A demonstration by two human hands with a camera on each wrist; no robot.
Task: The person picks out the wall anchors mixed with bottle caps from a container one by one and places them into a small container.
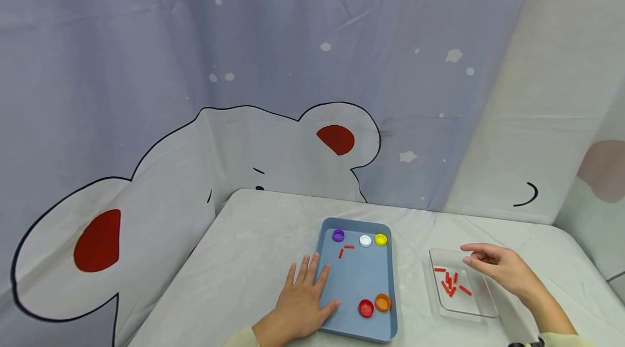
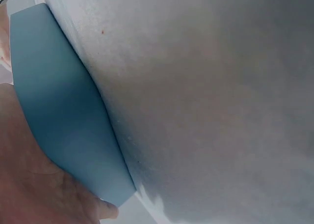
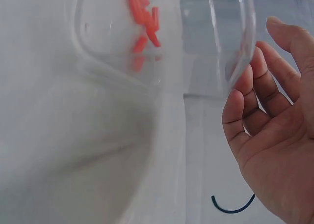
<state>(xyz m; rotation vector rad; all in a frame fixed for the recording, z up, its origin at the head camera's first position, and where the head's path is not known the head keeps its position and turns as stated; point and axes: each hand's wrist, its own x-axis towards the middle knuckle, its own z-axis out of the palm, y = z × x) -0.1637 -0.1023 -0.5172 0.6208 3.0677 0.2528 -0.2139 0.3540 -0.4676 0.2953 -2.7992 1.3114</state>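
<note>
My left hand [image 1: 303, 303] lies with spread, straight fingers over the left edge of a blue-grey tray [image 1: 358, 276]. In the left wrist view the tray's outer side [image 2: 64, 96] shows beside that hand. Two short red sticks [image 1: 349, 246] lie near the tray's far end. My right hand [image 1: 505, 268] is at the far right corner of a clear plastic box [image 1: 476, 306], fingers loosely bent and thumb apart. Several red sticks [image 1: 452, 282] are scattered on the box floor. In the right wrist view the fingertips are close to the box wall [image 3: 218, 42]; whether they touch cannot be told.
Purple [image 1: 338, 235], white [image 1: 365, 241] and yellow [image 1: 381, 239] round caps sit at the tray's far end. Red [image 1: 366, 308] and orange [image 1: 383, 302] ones are at its near end. A white cloth [image 1: 263, 238] covers the table; a printed curtain [image 1: 273, 54] hangs behind.
</note>
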